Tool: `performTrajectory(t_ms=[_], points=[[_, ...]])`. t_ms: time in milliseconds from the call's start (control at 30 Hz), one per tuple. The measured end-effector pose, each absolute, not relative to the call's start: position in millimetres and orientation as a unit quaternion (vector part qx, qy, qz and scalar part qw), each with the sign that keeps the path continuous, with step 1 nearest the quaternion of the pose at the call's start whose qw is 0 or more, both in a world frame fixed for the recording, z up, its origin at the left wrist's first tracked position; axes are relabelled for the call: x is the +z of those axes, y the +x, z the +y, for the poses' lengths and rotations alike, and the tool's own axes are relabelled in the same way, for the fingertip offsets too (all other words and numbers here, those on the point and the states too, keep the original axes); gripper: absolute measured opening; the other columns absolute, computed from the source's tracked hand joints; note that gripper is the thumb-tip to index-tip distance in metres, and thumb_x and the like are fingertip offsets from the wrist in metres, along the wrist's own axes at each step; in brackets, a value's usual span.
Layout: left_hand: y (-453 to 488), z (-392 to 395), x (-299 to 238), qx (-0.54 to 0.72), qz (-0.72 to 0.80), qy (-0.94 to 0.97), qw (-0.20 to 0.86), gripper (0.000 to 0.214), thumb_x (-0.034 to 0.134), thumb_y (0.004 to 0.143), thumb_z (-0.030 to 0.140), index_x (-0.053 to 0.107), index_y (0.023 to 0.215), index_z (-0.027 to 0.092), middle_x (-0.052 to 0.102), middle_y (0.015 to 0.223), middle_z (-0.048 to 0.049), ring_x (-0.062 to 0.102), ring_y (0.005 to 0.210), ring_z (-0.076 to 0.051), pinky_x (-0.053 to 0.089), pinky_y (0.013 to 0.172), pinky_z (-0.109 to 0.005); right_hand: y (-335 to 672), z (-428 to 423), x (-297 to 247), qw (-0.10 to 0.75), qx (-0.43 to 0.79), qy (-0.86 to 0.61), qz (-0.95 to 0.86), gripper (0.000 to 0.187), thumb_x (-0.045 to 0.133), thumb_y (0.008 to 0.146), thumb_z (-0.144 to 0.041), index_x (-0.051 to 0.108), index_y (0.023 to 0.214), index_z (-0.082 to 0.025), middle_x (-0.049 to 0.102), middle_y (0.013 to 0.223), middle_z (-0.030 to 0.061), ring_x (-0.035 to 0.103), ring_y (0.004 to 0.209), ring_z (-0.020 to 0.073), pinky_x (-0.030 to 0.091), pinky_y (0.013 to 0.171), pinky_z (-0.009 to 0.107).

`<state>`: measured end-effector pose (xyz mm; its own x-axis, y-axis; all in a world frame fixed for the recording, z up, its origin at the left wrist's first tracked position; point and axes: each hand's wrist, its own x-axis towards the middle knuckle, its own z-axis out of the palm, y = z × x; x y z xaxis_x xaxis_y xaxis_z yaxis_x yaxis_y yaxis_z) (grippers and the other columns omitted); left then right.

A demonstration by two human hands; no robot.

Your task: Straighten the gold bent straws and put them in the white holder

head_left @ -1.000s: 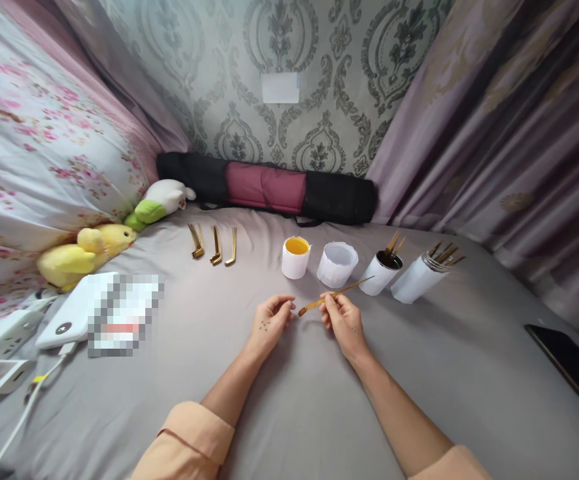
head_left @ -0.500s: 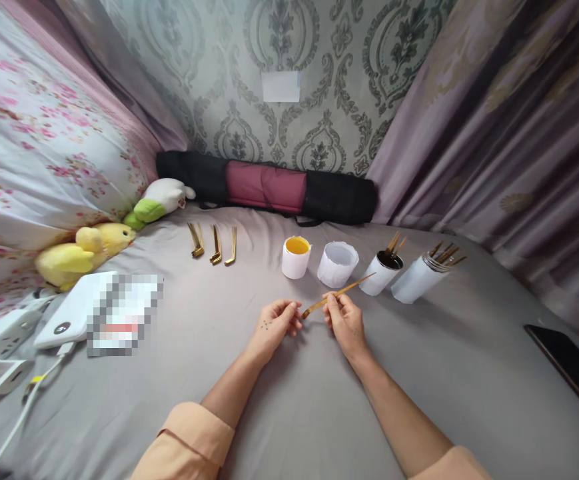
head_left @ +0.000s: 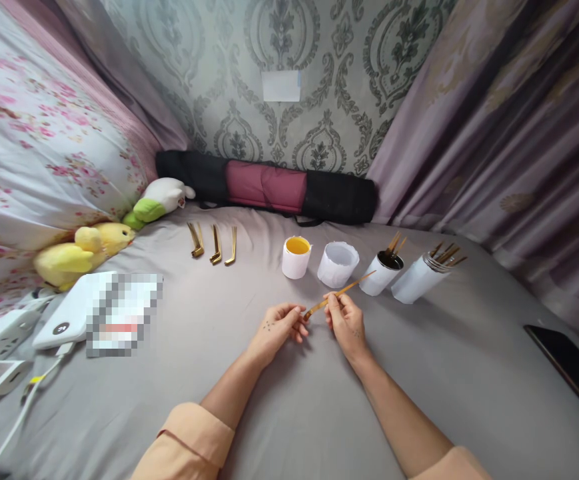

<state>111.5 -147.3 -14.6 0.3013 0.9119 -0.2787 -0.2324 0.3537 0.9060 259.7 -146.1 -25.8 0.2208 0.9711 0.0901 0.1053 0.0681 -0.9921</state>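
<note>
My right hand pinches a thin wooden paintbrush. The brush slants, with its pointed handle end up to the right and its darker, thicker end down to the left. Close by that lower end is my left hand, thumb and fingers drawn together; whatever they hold, if anything, is hidden. Beyond the hands stand a white-wrapped cup of yellow paint, a white cup of pale contents, a white-wrapped jar with dark contents and several sticks, and a tilted-looking jar of several more sticks.
Bent gold-coloured metal rods lie in small groups at the back left. Plush toys, a white power bank with a cable, and a blurred packet are at left. A black phone lies right; a rolled bag lines the wall.
My left hand has shifted slightly right and down, closer to the lower end of the brush. The brush has moved a little right; my right hand keeps its pinch.
</note>
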Motion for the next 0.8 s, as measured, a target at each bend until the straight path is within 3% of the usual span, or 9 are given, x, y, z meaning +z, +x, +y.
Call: performTrajectory(t_ms=[800], points=[[108, -146, -23, 0.354, 0.342, 0.341, 0.801, 0.029, 0.056, 0.074, 0.031, 0.054, 0.094, 0.01, 0.063, 0.075, -0.0094, 0.057, 0.053, -0.01, 0.039, 0.045, -0.02, 259, -148, -21, 0.542, 0.392, -0.555, -0.495, 0.029, 0.047, 0.077, -0.045, 0.055, 0.081, -0.017, 0.049, 0.056, -0.002, 0.042, 0.045, 0.0084, 0.035, 0.041, 0.019]])
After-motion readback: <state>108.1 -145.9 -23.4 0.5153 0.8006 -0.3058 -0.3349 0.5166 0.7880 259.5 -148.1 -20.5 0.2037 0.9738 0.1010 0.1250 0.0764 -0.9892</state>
